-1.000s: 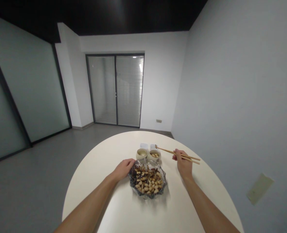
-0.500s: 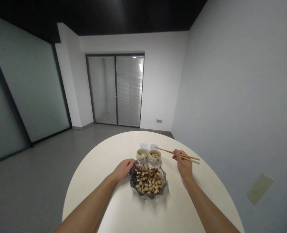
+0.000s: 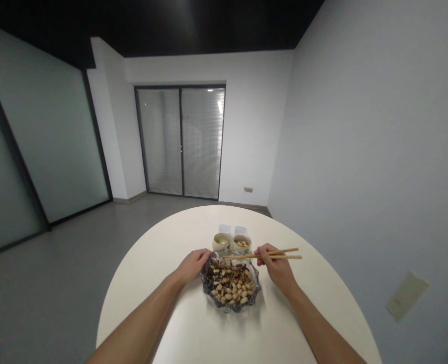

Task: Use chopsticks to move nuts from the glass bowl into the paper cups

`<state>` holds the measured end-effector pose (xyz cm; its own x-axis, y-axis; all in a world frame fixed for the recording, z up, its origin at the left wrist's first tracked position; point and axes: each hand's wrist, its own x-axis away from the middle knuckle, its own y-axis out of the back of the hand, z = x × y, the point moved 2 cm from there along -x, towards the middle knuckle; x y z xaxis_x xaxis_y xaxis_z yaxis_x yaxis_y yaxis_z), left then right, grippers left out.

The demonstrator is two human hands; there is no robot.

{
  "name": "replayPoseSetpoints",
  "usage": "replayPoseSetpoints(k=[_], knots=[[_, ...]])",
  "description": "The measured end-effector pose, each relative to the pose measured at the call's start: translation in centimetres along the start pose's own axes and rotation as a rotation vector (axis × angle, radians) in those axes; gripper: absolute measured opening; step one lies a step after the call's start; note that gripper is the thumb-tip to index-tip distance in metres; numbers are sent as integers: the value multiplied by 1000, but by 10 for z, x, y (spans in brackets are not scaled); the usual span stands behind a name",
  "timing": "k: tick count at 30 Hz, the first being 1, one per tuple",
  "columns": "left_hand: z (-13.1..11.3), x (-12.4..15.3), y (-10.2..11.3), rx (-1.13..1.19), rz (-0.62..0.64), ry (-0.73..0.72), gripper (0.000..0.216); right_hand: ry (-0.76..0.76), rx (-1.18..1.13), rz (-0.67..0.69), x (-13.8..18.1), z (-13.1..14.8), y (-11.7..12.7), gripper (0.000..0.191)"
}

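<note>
A scalloped glass bowl filled with mixed nuts and dark seeds sits on a round white table. My left hand rests curled against the bowl's left rim. My right hand grips a pair of wooden chopsticks, which lie nearly level with their tips over the bowl's far edge. Just behind the bowl stand two small cups, the left cup looking empty and the right cup holding a few nuts.
Two small white lids or dishes lie behind the cups. The table's curved far edge gives onto grey floor. A white wall runs close on the right, with glass doors at the back of the room.
My right hand has swung left toward the bowl, bringing the chopstick tips from above the right cup to over the bowl's far rim. The left hand has stayed on the rim.
</note>
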<state>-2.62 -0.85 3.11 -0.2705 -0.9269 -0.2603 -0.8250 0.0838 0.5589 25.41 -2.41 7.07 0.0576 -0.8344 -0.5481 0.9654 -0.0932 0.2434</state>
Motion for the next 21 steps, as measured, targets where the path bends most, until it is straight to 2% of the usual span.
replayPoseSetpoints(k=[7,14,21], knots=[[-1,-1,-1,-10,6,-7,54,-11,18,77,4,-2,-10,43],[1,-2,-2,-1,4,7,56,-38,58,137,7,7,-13,40],[-2,-1,-1,-5,0,-3,56,6,65,202,9,10,-14,34]])
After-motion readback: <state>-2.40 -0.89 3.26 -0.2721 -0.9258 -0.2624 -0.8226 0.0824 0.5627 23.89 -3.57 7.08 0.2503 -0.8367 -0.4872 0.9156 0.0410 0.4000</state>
